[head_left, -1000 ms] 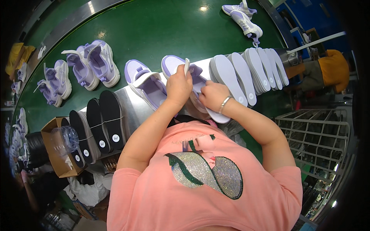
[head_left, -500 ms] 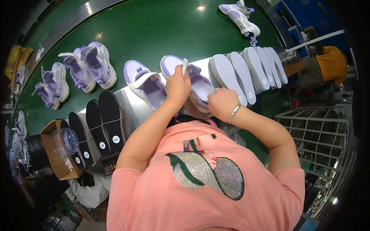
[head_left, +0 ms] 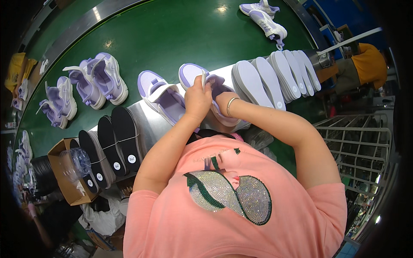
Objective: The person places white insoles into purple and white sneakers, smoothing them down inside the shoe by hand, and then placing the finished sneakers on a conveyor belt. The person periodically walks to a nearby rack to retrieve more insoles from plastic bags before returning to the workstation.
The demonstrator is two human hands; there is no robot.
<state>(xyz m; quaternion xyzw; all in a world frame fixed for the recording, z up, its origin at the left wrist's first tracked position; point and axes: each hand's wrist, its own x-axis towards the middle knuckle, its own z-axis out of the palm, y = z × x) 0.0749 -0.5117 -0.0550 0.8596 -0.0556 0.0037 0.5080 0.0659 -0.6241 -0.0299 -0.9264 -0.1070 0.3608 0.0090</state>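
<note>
A lilac-and-white sneaker (head_left: 188, 76) lies in front of me, toe pointing away. My left hand (head_left: 198, 99) is closed on its tongue (head_left: 203, 77), pulling it up from the opening. Inside the shoe's opening is my right hand (head_left: 223, 102), a bangle on its wrist; its fingers are hidden by the shoe. The matching sneaker (head_left: 149, 82) rests just to the left, its opening facing me. Right of the held shoe stand stacks of pale insoles (head_left: 250, 79), soles up-tilted in a row.
Stacks of black insoles (head_left: 126, 131), some tied with string, stand at left beside a cardboard box (head_left: 71, 144) of clear plastic pieces. More sneakers (head_left: 97, 79) sit on the green surface (head_left: 172, 34), and another pair (head_left: 266, 21) lies far right. A wire rack (head_left: 352, 137) is at right.
My right hand has moved left from the shoe's heel into its opening, covering the pale insole seen inside before. My left hand keeps hold of the tongue.
</note>
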